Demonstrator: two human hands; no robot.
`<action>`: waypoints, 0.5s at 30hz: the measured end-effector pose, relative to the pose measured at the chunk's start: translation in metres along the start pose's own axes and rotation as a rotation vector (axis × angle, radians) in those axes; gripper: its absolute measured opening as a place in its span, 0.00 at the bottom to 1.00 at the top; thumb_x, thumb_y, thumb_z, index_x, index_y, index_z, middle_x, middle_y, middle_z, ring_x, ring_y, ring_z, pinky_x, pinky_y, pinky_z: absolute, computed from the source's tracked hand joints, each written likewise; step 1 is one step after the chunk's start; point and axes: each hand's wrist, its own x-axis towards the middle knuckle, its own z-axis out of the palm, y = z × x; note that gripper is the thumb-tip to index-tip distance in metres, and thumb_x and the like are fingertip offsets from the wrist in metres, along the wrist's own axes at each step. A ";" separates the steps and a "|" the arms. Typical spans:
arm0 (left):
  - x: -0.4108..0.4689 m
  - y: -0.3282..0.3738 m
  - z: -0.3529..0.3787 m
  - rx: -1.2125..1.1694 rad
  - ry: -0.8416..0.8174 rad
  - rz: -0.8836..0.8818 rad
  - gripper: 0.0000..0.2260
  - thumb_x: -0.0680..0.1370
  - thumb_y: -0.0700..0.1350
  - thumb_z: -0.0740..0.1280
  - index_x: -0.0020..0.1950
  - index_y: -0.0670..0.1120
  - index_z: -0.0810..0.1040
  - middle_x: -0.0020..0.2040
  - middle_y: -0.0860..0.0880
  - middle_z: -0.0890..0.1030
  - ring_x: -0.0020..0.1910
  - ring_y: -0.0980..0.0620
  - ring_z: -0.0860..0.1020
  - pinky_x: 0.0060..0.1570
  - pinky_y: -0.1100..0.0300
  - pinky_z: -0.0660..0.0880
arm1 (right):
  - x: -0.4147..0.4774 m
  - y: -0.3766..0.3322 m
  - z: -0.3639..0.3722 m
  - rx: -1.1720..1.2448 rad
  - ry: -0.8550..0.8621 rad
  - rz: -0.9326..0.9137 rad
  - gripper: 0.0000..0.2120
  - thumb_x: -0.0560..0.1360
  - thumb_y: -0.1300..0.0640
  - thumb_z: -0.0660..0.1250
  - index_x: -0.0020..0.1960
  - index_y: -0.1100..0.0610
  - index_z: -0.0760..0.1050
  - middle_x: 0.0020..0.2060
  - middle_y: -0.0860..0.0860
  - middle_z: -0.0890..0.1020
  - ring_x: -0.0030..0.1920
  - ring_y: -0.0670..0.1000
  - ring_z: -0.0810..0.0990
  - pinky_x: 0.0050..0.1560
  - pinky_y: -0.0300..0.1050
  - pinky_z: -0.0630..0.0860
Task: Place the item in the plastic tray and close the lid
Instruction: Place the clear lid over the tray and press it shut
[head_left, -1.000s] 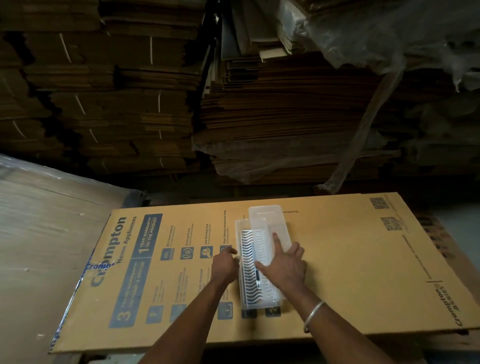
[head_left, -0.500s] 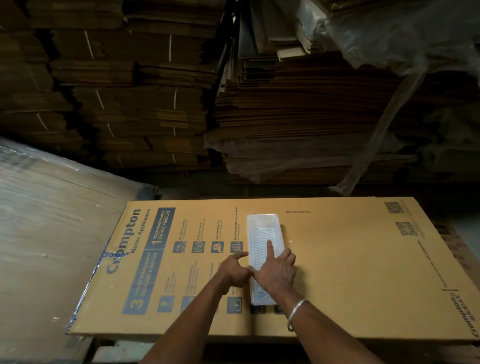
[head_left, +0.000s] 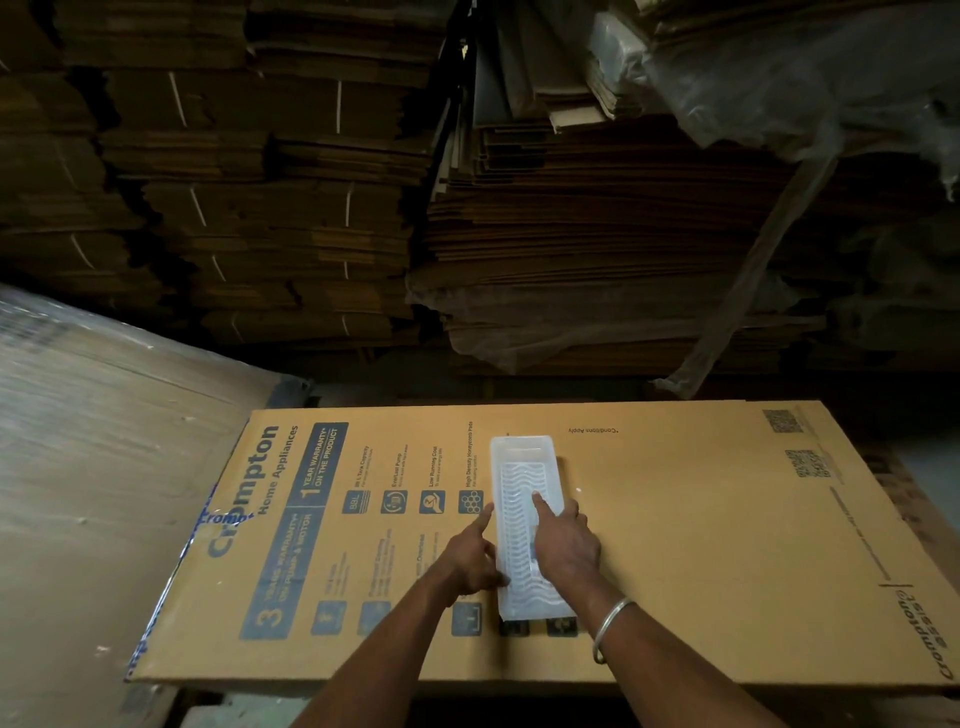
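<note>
Compared with one second back: the lid, then swung open beyond the far end, now lies flat over the plastic tray (head_left: 527, 525), and the white ribbed item shows through it. Compared with half a second back: my left index finger has stretched out along the tray's left edge; the tray's place on the carton is unchanged.

Tray position: lengthwise, away from me, a little left of centre on the flattened Crompton carton (head_left: 701, 545), its near end just over the row of printed handling symbols.

My right hand (head_left: 563, 545) lies on top of the tray's near half, index finger extended and pressing the lid at about mid-length, the other fingers curled loosely on the tray's right edge; a metal bangle (head_left: 610, 626) sits on that wrist. My left hand (head_left: 470, 558) touches the tray's left side, index finger pointing along it, thumb against the side wall near the near end, the remaining fingers folded under. Neither hand grips anything; both only press.

Room: bare carton lies right of the tray out to the QR codes near the edge, and a narrower strip beyond its far end. Left of the tray is print, then the carton's edge, then a plastic-wrapped sheet (head_left: 104, 493). Beyond the carton stand stacks of flattened cardboard (head_left: 597, 234).
</note>
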 end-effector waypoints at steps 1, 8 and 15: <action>0.001 -0.001 0.000 0.030 -0.001 0.015 0.55 0.69 0.35 0.78 0.83 0.57 0.45 0.56 0.40 0.81 0.56 0.43 0.82 0.59 0.45 0.81 | 0.002 0.004 -0.001 0.018 -0.014 -0.007 0.36 0.80 0.59 0.62 0.81 0.41 0.50 0.70 0.59 0.66 0.64 0.58 0.73 0.57 0.52 0.77; 0.006 0.001 -0.006 0.252 -0.024 0.061 0.57 0.69 0.41 0.80 0.83 0.52 0.42 0.60 0.44 0.80 0.59 0.44 0.81 0.63 0.48 0.78 | 0.007 0.019 -0.003 0.172 0.041 -0.030 0.27 0.83 0.52 0.60 0.78 0.36 0.57 0.67 0.54 0.70 0.57 0.55 0.79 0.53 0.52 0.80; 0.012 0.012 -0.019 0.414 0.141 0.182 0.43 0.78 0.60 0.67 0.83 0.45 0.48 0.78 0.41 0.66 0.74 0.41 0.69 0.71 0.48 0.69 | 0.011 0.023 -0.013 0.098 0.217 -0.131 0.23 0.82 0.44 0.58 0.76 0.45 0.66 0.71 0.55 0.70 0.72 0.56 0.66 0.70 0.53 0.69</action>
